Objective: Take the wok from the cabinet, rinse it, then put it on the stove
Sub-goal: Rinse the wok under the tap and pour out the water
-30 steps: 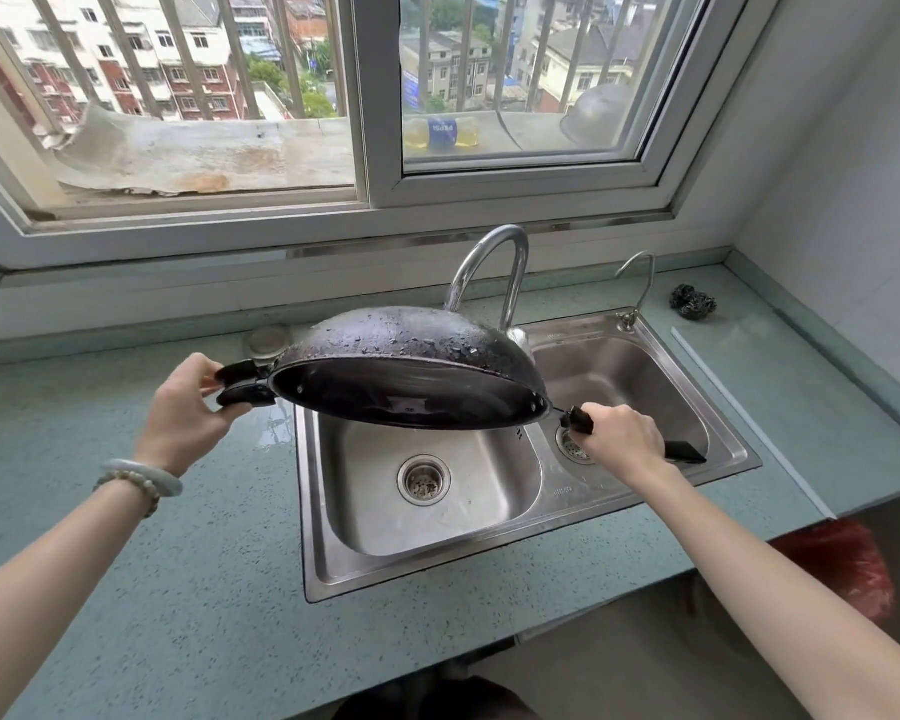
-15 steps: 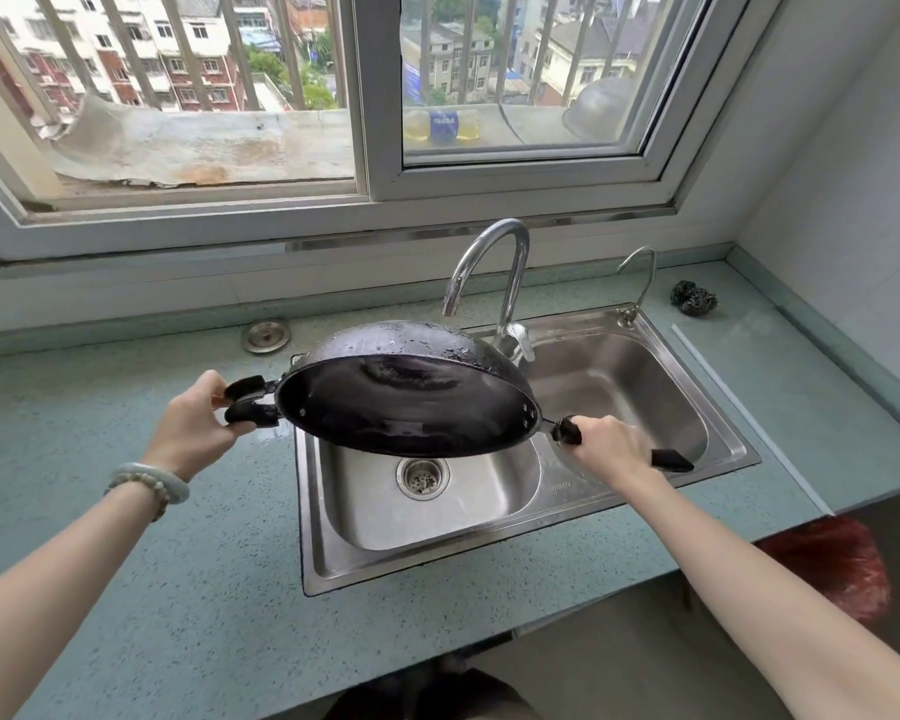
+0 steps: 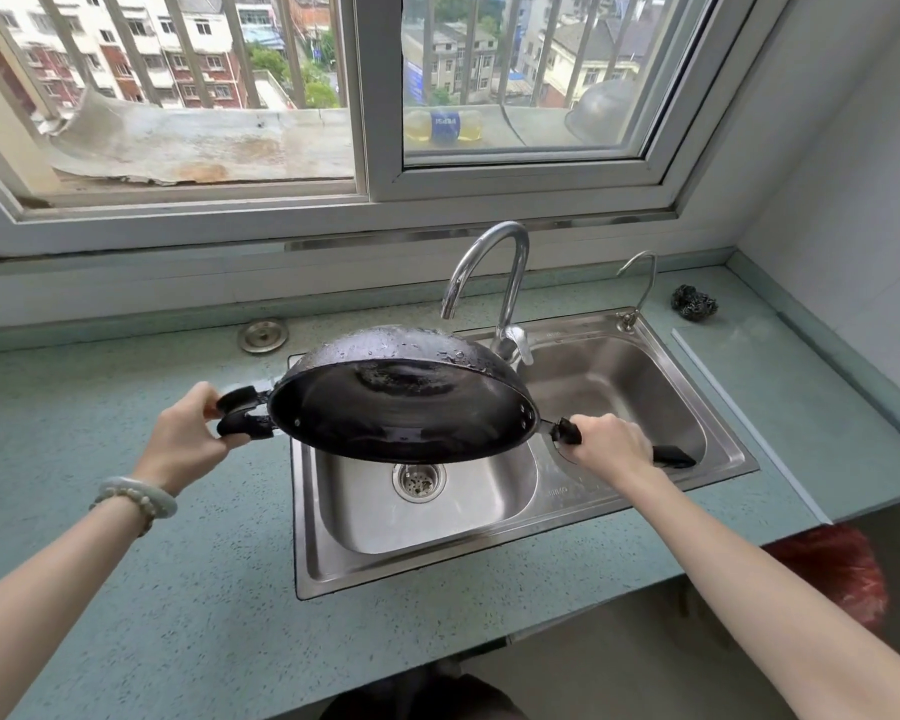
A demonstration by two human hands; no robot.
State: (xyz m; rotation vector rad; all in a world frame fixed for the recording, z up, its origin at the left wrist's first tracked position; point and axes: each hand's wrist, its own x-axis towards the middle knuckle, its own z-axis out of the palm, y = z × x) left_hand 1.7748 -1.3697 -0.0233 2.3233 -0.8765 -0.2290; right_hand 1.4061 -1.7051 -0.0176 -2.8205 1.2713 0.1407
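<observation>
You had the black wok [image 3: 401, 402] tipped nearly upside down, held up off everything. Droplets covered its back. Inside looked wet.

Daylight is pouring in through a wide sliding window [image 3: 375, 96] with a pale frame, and vertical bars outside it are crossing a view of apartment blocks and trees. White walls [image 3: 853, 163] are meeting at the right corner. A pale green speckled bench [image 3: 126, 589] is running beneath the sill, wrapping around the corner, and is carrying a steel double sink [image 3: 583, 532]. A curved chrome tap [image 3: 510, 272] is rising behind it.
</observation>
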